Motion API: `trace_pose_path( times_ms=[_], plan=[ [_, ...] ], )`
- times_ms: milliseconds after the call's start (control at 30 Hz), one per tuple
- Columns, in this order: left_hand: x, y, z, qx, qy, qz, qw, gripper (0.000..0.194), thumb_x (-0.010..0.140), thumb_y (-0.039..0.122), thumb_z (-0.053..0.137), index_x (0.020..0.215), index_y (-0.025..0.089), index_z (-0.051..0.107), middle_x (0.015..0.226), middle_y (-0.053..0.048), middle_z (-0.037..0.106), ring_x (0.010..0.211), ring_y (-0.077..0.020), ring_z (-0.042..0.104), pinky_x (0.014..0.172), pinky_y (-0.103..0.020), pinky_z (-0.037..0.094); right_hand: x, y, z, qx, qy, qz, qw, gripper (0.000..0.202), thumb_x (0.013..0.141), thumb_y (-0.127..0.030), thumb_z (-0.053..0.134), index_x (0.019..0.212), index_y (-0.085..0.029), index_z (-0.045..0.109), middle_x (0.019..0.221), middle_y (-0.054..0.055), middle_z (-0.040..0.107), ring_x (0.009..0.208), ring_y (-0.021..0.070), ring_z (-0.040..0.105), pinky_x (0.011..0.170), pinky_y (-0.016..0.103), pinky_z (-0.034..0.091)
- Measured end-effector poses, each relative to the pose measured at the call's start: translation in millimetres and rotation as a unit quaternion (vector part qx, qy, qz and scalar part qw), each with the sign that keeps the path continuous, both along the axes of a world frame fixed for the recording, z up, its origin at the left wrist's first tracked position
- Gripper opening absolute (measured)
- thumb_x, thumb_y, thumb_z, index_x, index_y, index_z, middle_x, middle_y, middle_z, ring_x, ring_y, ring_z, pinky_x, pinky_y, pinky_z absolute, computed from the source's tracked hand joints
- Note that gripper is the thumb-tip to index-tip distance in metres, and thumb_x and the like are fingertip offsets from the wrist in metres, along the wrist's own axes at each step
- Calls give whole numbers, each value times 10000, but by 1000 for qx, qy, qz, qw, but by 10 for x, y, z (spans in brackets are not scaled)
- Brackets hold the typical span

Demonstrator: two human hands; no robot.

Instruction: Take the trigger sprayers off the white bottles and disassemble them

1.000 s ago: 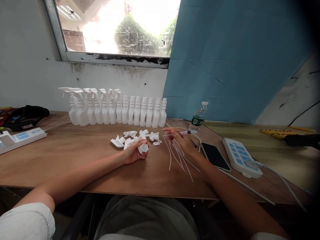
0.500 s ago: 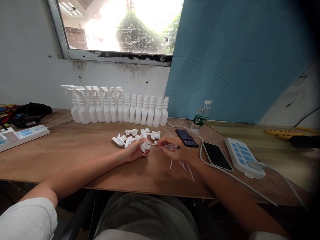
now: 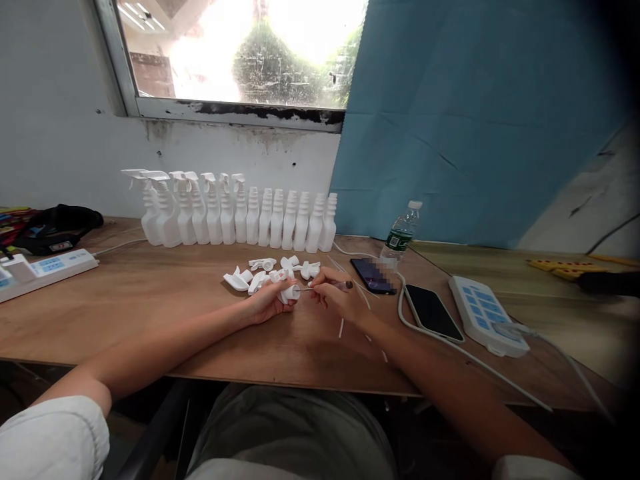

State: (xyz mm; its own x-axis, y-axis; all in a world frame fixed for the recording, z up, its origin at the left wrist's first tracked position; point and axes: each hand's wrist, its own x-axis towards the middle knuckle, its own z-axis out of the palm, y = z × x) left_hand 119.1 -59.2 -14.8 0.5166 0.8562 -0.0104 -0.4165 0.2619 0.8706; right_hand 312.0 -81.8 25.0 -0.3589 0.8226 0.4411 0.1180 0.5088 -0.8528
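Jutting from left hand (image 3: 271, 303) — sprayer (image 3: 291, 293)

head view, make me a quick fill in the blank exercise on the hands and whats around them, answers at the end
1. The left hand holds a spray head coloured ____.
2. The thin-shafted tool in the right hand points toward the ____ hand.
3. Two dark-screened ____ lie between the right hand and the power strip.
4. The clear bottle has a label coloured ____.
Missing words: white; left; phones; green
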Motion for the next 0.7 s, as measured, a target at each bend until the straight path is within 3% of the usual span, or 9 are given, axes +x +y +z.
trace_pose_path(
  times_ms=[167,333,433,500,600,700],
  plan=[
    [-12,-12,15,0,-4,-31,999,354,686,274,785,811,163,474,661,20,517,515,-82,471,468,-186,292,-9,67,-38,-116,82,48,989,63,711,-178,541,649,-180,553,542,10,628,425,133,545,358,224,391],
    [-63,75,-19,-38,-52,-41,997,281,716,259,742,811,154,500,644,16,505,529,-94,482,466,-196,304,-21,31,-30,-101,93,66,988,73,777,-230,573,728,-182,549,636,24,662,519,159,607,435,265,476],
    [-63,88,-25,-43,-67,-36,996,267,732,274,741,807,149,517,666,3,528,572,-109,515,479,-200,334,-14,-31,5,17,-14,13,1000,144,851,-262,546,730,-184,555,651,12,633,549,135,581,531,275,474],
    [-42,62,-15,-38,-52,-25,998,274,739,287,754,825,150,532,696,-10,557,607,-119,539,518,-214,386,4,-60,30,139,-111,-24,984,180,878,-240,512,709,-191,546,611,-7,580,537,114,520,557,263,424],
    [-3,11,10,-28,-22,0,999,283,742,291,770,860,145,559,758,-31,597,668,-134,576,612,-255,462,23,-52,56,325,-222,-2,919,181,875,-187,466,698,-206,500,579,-23,494,526,113,419,541,260,340],
    [12,4,17,-35,-21,9,999,281,744,286,775,875,136,577,788,-34,608,688,-134,588,658,-272,482,24,1,73,434,-293,53,850,183,854,-137,437,688,-215,443,612,-12,474,566,130,405,546,267,304]
  ],
)
